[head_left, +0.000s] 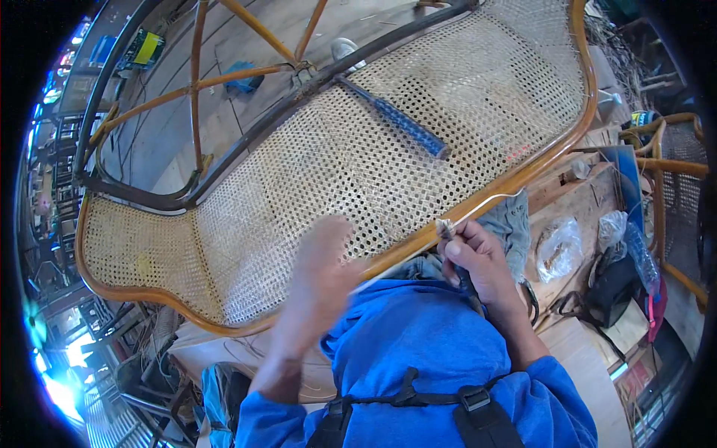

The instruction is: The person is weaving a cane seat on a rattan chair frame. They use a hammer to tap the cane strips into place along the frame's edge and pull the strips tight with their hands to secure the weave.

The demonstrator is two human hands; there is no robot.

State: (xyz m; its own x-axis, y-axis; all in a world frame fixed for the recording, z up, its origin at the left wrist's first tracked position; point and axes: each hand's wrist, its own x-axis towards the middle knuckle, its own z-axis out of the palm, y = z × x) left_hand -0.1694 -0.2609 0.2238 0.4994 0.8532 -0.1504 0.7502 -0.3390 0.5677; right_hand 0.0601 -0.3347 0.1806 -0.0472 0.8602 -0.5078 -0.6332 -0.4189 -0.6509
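A curved bench or chair frame with woven cane panels point(276, 187) and a brown rattan rim point(515, 173) lies across in front of me. In my right hand point(482, 257) is a dark-handled tool point(464, 280) with a short metal head at the rim; its exact kind is hard to make out. A thin pale cane strip point(489, 198) follows the rim, passing by the tool's head. Over the near edge of the weave, my left hand point(321, 269) is smeared by motion, so its fingers and anything in them are unclear. A long tool with a blue patterned grip point(411, 128) rests on the cane.
Dark frame bars point(246, 138) and brown rattan legs point(196, 82) rise at the far left. On the right, a wooden surface point(556, 291) holds clear plastic bags point(559, 250) and dark straps. Another rattan piece point(676, 168) stands at far right. Grey cloth point(508, 228) hangs below the rim.
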